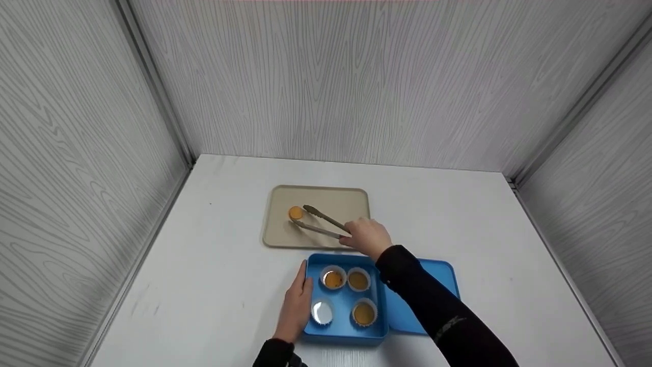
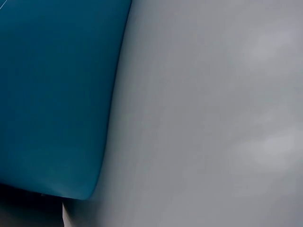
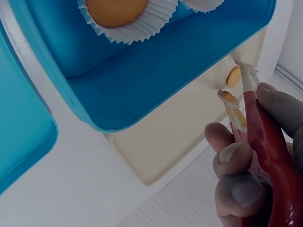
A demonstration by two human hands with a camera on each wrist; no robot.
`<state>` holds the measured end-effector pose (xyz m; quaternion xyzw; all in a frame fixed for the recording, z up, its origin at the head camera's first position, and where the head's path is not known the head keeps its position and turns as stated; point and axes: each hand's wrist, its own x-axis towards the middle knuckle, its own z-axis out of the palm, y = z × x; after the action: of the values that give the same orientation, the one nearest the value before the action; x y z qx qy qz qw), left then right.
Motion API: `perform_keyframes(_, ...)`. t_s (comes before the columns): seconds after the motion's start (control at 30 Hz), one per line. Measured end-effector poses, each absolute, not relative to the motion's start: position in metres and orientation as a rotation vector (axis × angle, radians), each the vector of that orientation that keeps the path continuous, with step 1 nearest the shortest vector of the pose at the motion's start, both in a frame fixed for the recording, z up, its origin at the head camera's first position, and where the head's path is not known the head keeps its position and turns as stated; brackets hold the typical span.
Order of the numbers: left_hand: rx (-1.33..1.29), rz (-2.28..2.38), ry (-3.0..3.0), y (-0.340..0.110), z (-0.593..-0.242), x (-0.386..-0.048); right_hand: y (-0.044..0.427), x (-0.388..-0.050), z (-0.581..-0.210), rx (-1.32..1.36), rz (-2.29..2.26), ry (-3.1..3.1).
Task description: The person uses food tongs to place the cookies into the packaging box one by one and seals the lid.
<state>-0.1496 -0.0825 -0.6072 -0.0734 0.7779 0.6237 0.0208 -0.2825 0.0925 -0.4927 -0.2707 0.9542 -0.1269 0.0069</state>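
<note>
My right hand (image 1: 368, 237) grips a pair of red-handled tongs (image 3: 266, 151), its fingers curled round the handles. The tongs' arms are spread, and their tips are beside a small round golden cake (image 1: 295, 212) on the beige tray (image 1: 331, 196). Whether the tips touch the cake, I cannot tell. My left hand (image 1: 295, 308) rests with straight fingers along the left side of a blue box (image 1: 344, 334), thumb at its rim. Inside the box, three white paper cups hold golden cakes (image 1: 333, 279). A fourth, pale paper cup (image 1: 322, 312) at the front left shows no cake.
A blue lid or shallow tray (image 1: 407, 313) lies right of the box, partly under my right forearm. The beige tray is just behind the box on a white table (image 1: 214, 265). Grey wood-patterned panels (image 1: 316, 81) enclose the table's back and sides.
</note>
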Motion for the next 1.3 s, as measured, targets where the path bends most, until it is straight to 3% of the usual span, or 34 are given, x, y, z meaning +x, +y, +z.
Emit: perform_keyframes(1.3,-0.257,1.896,2.431,-0.083,-0.607,-0.150,0.101,-0.280,-0.504,-0.898,-0.443,3.052)
